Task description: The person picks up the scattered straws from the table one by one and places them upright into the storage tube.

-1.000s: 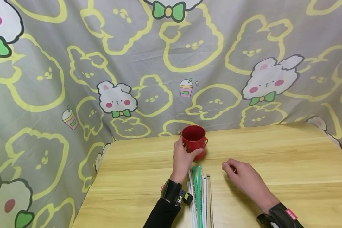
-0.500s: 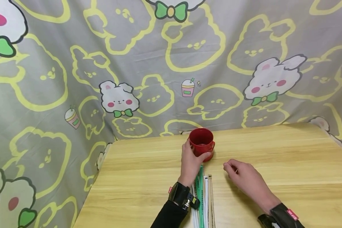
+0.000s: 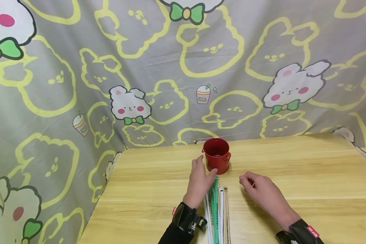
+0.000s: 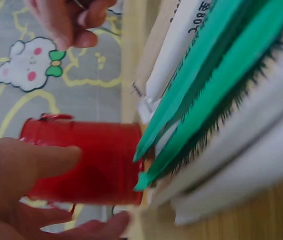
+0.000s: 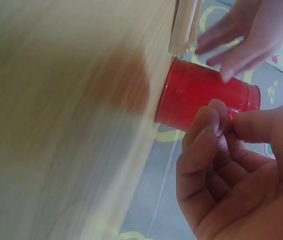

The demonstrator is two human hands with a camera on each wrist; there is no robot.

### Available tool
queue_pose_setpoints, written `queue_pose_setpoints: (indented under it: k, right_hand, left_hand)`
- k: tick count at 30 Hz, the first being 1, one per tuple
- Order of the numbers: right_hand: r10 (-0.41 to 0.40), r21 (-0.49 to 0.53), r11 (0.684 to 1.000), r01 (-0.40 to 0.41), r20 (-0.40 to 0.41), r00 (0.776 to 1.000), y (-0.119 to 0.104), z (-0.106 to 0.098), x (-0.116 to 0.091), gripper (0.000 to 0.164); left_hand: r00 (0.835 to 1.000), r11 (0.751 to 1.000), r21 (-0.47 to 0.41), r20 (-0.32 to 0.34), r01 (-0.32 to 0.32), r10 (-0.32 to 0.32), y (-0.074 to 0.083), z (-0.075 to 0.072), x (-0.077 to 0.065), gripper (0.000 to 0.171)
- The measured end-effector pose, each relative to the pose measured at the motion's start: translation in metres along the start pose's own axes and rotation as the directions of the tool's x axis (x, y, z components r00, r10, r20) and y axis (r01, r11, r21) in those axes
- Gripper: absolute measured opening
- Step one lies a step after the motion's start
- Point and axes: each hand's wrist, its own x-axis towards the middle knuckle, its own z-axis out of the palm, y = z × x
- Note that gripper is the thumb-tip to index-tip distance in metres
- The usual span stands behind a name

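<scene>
A small red metal bucket (image 3: pixel 218 165) with side handles stands upright on the table. My left hand (image 3: pixel 198 185) is just left of it, thumb and fingers spread, with a slight gap from the bucket's wall. Long slim wrapped straws (image 3: pixel 216 211), green, white and tan, lie side by side below the bucket; their near ends run out of the head view. In the left wrist view, printing shows on the straw wrappers (image 4: pixel 196 75). My right hand (image 3: pixel 266 195) rests to the right of the bucket, fingers loosely curled, and nothing shows between thumb and fingers in the right wrist view.
The light wooden table (image 3: pixel 308 162) stretches to both sides of the hands. A grey curtain (image 3: pixel 158 67) printed with yellow outlines and white rabbits hangs behind the table and on its left. Each wrist wears a black strap (image 3: pixel 184 215) with a camera.
The red bucket was shifted right and slightly nearer in the left hand's grip. The left hand has since let go and drawn back left. The right hand has stayed nearly still.
</scene>
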Motion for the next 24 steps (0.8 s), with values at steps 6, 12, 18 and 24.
queue_pose_setpoints:
  k: [6, 12, 18, 24]
  right_hand:
    - [0.002, 0.009, 1.0, -0.002, 0.005, 1.0, 0.002, 0.001, 0.0, 0.022]
    - [0.023, 0.034, 0.999, -0.025, 0.065, 0.998, -0.005, 0.011, -0.002, 0.019]
    - [0.14, 0.16, 0.973, -0.166, 0.163, 0.977, -0.021, 0.034, -0.01, 0.021]
    - [0.213, 0.158, 0.957, -0.242, 0.179, 0.961, -0.035, 0.051, -0.014, 0.023]
  left_hand:
    - [0.996, 0.983, 0.175, 0.054, 0.063, -0.073, -0.002, -0.023, -0.02, 0.056]
    - [0.971, 0.966, 0.239, 0.186, 0.103, -0.15, -0.003, -0.04, -0.042, 0.044]
    - [0.932, 0.967, 0.182, 0.286, 0.175, -0.223, -0.005, -0.037, -0.056, 0.033]
    - [0.923, 0.965, 0.142, 0.29, 0.22, -0.253, -0.005, -0.03, -0.058, 0.031]
